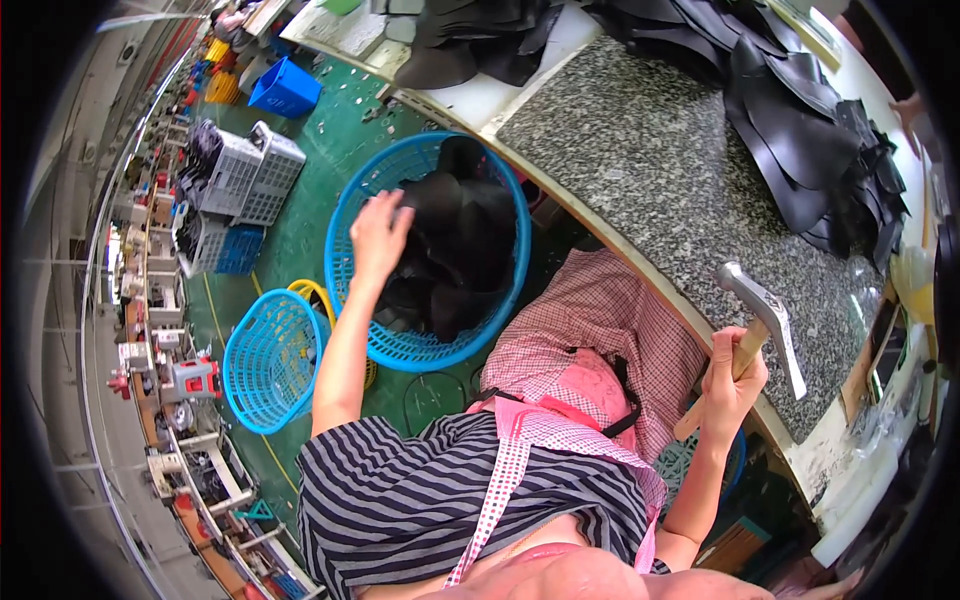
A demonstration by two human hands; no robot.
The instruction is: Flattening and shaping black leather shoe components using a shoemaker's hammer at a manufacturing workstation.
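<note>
Left hand (378,235) spread open, reaching over rim of big blue basket (345,240) on the floor, touching black leather pieces (450,250) inside. Right hand (730,385) clamped on wooden handle of hammer (765,320), metal head over near edge of speckled granite counter (650,170), more black leather (800,130) at its far right corner

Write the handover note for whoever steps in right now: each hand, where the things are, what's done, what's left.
Left hand: open, reaching into the large blue basket on the floor, over the black pieces; nothing gripped yet.
Right hand: holds the hammer by its wooden handle, head up, beside the granite slab.
Done: more black pieces are piled at the slab's far side.
Left: slab bare in front of the hammer; no piece lifted out.
</note>
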